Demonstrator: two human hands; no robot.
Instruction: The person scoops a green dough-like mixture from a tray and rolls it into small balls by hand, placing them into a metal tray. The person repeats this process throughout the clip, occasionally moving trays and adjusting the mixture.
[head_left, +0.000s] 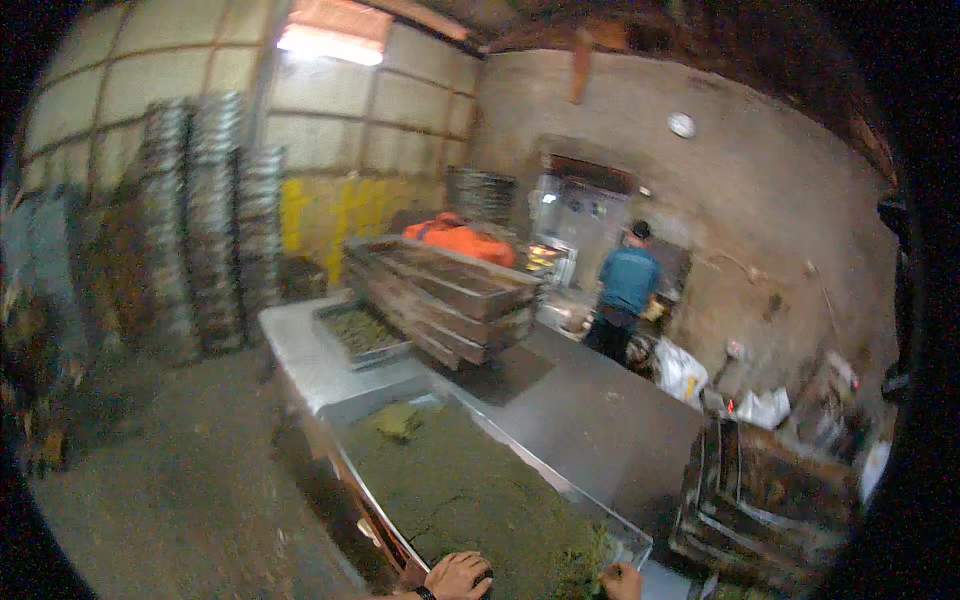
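Note:
Before me lies a long, shallow metal tray (641, 541) filled with a dark green loose material (465, 480). A lighter yellowish-green clump (399, 421) sits near its far end. At the near left rim is my left hand (459, 576), fingers bent over a small dark thing that I cannot make out. My right hand (621, 582) is at the tray's near right corner, its fingers curled. Beside it, inside the tray, are loose leafy green bits (581, 562). The blur hides whether the right fingers hold anything.
Stacked wooden trays (450, 300) stand on the table (292, 330) beyond, next to a smaller tray of green pieces (360, 330). More wooden trays (765, 495) are at the right. Tall stacks (214, 217) line the left. A person in blue (628, 281) stands farther back, near white sacks (681, 369).

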